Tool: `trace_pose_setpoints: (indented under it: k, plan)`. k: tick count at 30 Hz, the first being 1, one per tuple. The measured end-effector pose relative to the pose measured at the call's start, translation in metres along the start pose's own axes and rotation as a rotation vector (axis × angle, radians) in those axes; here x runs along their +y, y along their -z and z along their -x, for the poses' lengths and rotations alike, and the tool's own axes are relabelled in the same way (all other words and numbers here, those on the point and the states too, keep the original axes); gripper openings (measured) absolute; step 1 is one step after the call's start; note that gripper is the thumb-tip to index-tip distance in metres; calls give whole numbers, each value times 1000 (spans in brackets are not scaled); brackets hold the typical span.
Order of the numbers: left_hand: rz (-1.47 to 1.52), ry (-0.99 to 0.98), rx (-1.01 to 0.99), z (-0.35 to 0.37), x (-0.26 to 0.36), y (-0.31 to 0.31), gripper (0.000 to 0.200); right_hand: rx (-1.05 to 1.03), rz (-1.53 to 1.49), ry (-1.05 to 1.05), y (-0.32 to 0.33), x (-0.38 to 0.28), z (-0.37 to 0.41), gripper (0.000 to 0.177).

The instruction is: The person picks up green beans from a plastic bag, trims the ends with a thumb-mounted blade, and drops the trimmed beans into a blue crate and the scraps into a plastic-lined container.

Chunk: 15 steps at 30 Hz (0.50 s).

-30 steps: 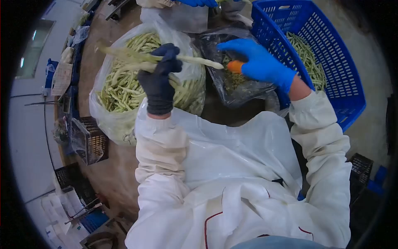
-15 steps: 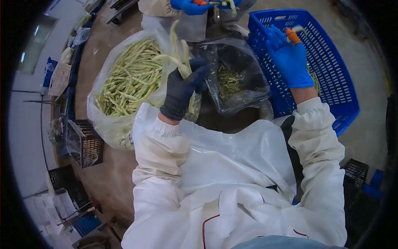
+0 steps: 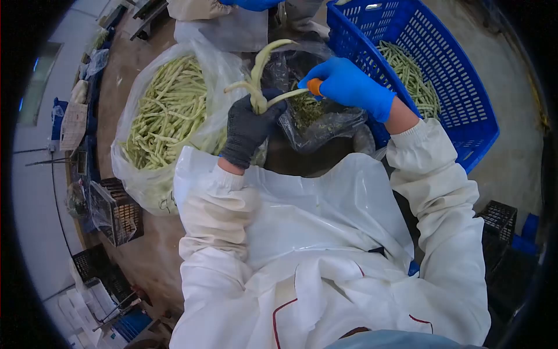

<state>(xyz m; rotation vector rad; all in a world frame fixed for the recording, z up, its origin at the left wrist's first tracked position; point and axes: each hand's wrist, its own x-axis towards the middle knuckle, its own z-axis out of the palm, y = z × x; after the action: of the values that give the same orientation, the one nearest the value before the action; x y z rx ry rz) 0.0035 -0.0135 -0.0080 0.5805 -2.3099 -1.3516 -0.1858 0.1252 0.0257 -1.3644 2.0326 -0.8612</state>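
My left hand [image 3: 247, 129], in a black glove, grips a small bunch of pale green beans [image 3: 260, 75] that stick up above the fist. My right hand [image 3: 349, 86], in a blue glove, holds an orange-handled tool [image 3: 314, 87] against the end of one bean. Both hands hover over a dark plastic bag [image 3: 325, 116] holding green trimmings. To the left stands a large clear bag of beans [image 3: 165, 110]. A blue crate [image 3: 442, 75] with trimmed beans lies to the right.
Another person's blue-gloved hands [image 3: 250, 4] work at the top edge. Black wire baskets [image 3: 116, 212] stand at the left on the brown floor, and a black crate [image 3: 497, 221] at the right. I wear a white coat and clear apron [image 3: 314, 232].
My right hand has come back from over the blue crate to the bean bunch. My left hand kept its grip and shifted slightly left.
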Motion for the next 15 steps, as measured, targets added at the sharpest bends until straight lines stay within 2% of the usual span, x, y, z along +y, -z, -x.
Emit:
trace_pose_setpoints:
  k: [3,5,8,11,12,15]
  plan:
    - [-93,-145,61,0,-12,1,20,6,160,77,-8,7,3,23]
    - [-30,-150,76,1,-11,-4,21,-23,263,115,-10,6,5,23]
    - [22,-137,130,-2,-17,-5,22,90,223,174,-9,1,3,17]
    - [49,-19,157,-2,-10,0,21,57,-144,222,-1,-9,3,23]
    - [57,34,158,-2,-7,2,20,60,-70,253,-2,-11,4,23]
    - [-161,-49,169,-2,-14,1,18,100,208,322,-6,-14,10,22]
